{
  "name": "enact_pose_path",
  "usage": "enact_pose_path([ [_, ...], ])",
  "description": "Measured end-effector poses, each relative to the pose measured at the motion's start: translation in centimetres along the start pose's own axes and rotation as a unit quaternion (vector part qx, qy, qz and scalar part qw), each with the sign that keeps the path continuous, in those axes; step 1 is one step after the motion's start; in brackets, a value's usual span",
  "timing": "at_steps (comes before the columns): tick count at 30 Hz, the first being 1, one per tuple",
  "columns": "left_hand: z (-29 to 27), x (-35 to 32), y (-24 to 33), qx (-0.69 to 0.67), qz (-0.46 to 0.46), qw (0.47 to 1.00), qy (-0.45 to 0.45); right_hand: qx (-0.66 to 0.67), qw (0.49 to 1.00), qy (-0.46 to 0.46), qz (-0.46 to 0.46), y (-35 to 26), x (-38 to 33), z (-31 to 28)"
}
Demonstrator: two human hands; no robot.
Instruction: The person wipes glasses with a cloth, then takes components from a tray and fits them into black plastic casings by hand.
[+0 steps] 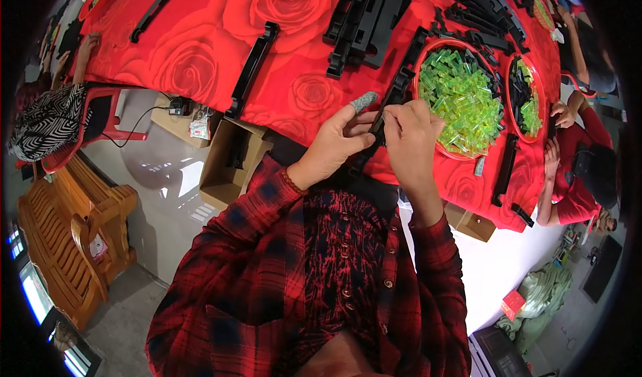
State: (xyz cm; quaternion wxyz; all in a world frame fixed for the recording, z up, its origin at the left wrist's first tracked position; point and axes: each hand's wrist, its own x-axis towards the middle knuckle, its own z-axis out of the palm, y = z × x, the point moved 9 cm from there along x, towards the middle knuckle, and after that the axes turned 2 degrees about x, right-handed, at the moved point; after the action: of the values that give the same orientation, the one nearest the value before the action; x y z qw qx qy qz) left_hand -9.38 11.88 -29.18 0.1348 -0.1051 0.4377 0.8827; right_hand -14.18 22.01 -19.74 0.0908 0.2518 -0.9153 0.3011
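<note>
Reading the clock from the held strip, I'm seeing a box (217, 191) standing open below the tabletop (194, 9) edge between eight and nine, perhaps set there to be within easy reach. A lone strip (253, 69) is lying at ten o'clock, well apart from the others. My left grip (329, 144) is grasping the held strip (400, 79) between thumb and fingers, seemingly to steady it; one finger is wearing a cover (364, 101), probably for sparing the skin. At twelve, a stack (368, 26) of black strips is lying bundled, likely for taking one at a time. The held strip is sitting at the near edge, slanting from one o'clock to seven, which is giving both grips access. My right grip (409, 135) is pinching at it; whether a small piece is also between the fingertips, I cannot tell. At three o'clock, a bowl (460, 155) is holding green pieces (461, 103) just beside that grip, I'm judging, for short reaches. Farther out, a second bowl (528, 138) is holding green and black ones, sitting nearer to a co-worker (592, 150), perhaps for sharing.
</note>
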Motion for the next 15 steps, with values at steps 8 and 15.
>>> enact_pose_path([
  [8,-0.3,0.0,0.6,0.003,0.028,1.000,0.008,-0.076,0.995,0.030,-0.056,-2.1,-0.2,-0.1],
  [15,-0.9,-0.1,0.6,-0.009,0.049,0.998,0.023,-0.094,0.993,0.034,-0.059,-2.6,-0.1,0.6],
])
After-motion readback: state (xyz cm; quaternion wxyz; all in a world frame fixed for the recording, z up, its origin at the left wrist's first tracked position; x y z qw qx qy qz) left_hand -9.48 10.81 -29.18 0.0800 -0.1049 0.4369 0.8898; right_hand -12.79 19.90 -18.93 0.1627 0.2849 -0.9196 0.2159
